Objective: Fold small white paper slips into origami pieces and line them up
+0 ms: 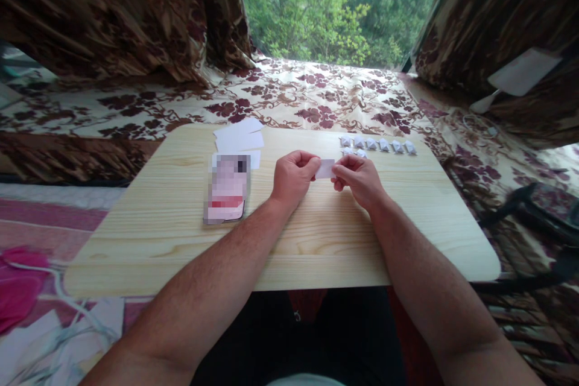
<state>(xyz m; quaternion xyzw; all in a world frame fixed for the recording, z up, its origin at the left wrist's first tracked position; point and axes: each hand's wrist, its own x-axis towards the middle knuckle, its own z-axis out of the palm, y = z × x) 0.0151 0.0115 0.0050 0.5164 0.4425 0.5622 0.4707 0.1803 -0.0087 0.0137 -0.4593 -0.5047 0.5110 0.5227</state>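
Observation:
A small white piece of paper (325, 169) is stretched between my two hands, a little above the wooden table (307, 235). Its left edge is pinched by my left hand (293, 176), and my right hand (360, 177) grips the other edge between thumb and fingers. Several small folded white paper shapes (384, 145) stand in a row just beyond my right hand; a few more in a second row are partly hidden behind it. Left of my hands lie several flat white paper strips (239, 136), overlapping one another.
A phone (226, 188), blurred out, lies on the table's left side, close to the strips. Patterned cloth (312, 96) covers the ledge behind the table, below a window. White cables and papers (97, 325) lie at lower left. A dark chair-like frame (543, 223) stands at right.

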